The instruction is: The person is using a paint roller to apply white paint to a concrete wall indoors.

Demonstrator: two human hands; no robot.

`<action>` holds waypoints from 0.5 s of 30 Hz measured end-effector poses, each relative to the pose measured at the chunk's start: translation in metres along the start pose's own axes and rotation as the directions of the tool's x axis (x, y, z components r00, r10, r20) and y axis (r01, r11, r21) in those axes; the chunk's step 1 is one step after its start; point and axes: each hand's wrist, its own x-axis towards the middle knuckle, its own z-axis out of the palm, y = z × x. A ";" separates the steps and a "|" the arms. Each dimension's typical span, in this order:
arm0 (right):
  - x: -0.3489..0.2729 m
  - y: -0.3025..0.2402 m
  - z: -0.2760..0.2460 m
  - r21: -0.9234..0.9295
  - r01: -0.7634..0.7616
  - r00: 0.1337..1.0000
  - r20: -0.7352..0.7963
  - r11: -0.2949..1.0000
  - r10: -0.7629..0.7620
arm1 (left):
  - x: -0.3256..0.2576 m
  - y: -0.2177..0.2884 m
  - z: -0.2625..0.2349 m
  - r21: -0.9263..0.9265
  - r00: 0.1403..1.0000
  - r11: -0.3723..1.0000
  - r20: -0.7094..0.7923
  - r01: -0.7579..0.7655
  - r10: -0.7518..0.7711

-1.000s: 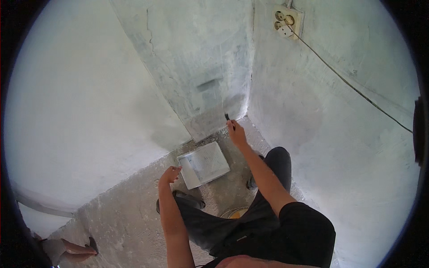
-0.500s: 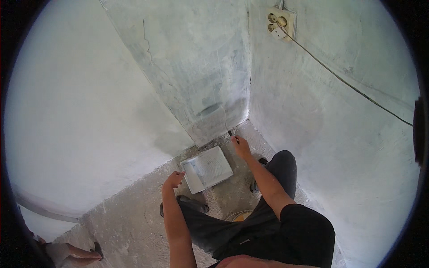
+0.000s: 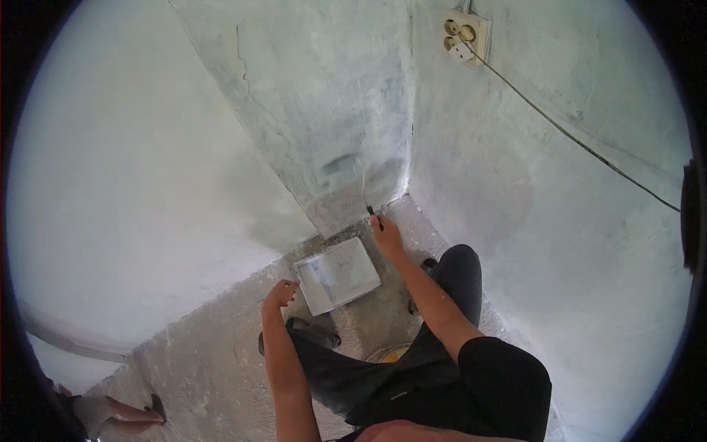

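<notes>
right hand [image 3: 386, 232] grips a small brush [image 3: 373, 214] low at the wall corner [image 3: 407, 188], left hand [image 3: 280, 293] hangs loose and empty beside the paint tray [image 3: 337, 274], which sits close for dipping

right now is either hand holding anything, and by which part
The right hand grips a thin dark tool, likely a small brush, by its lower end, tip near the wall's base. The left hand holds nothing, beside the paint tray.

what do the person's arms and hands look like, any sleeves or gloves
Both forearms are bare, with no sleeves, gloves, watch or bands in view. The left hand and right hand are bare too. Dark trousers cover the legs below them.
</notes>
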 end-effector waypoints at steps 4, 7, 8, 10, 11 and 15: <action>-0.019 0.049 -0.006 -0.159 -0.157 0.963 0.193 0.975 0.187 | 0.000 0.003 0.004 0.012 1.000 1.000 -0.013 0.001 -0.001; -0.022 0.065 -0.009 -0.192 -0.166 0.962 0.184 0.967 0.201 | 0.001 0.006 0.005 0.006 1.000 1.000 -0.010 -0.018 0.018; -0.021 0.066 -0.009 -0.195 -0.201 0.959 0.161 0.960 0.233 | 0.002 0.007 0.005 0.012 1.000 1.000 -0.007 -0.028 0.028; -0.020 0.065 -0.010 -0.107 -0.174 0.977 0.105 0.979 0.185 | 0.002 0.007 0.006 0.007 0.998 0.999 -0.020 -0.053 0.053; -0.016 0.062 -0.009 -0.041 -0.195 0.978 0.062 0.980 0.197 | 0.002 0.007 0.007 0.013 0.997 0.998 -0.041 -0.060 0.061; 0.012 0.024 -0.012 0.039 -0.091 0.996 -0.003 0.995 0.091 | 0.001 0.003 0.006 0.004 0.997 0.998 -0.050 -0.059 0.059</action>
